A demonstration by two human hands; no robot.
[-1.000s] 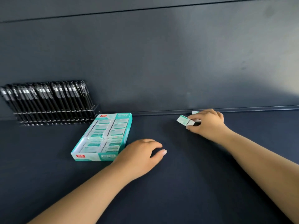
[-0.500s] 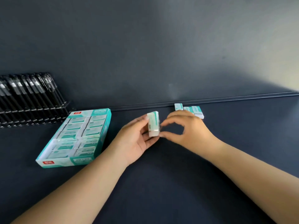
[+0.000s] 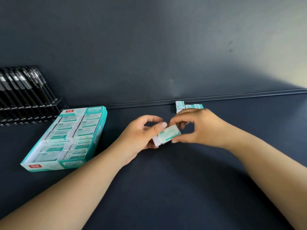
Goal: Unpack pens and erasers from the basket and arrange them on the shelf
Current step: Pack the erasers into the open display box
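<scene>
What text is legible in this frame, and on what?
None legible.
Eraser box: red logo patches and teal label print, blurred.
Held eraser: sleeve print blurred.
Erasers at the rail: too small.
Pens: white barrel marks unreadable.

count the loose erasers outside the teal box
3: one eraser held between both hands, an upright one and a flat one by the back rail behind the right hand, which may hide more.

open dark shelf (image 3: 166, 188) in front, eraser box (image 3: 66, 138) left, pen rack (image 3: 25, 97) back left
</scene>
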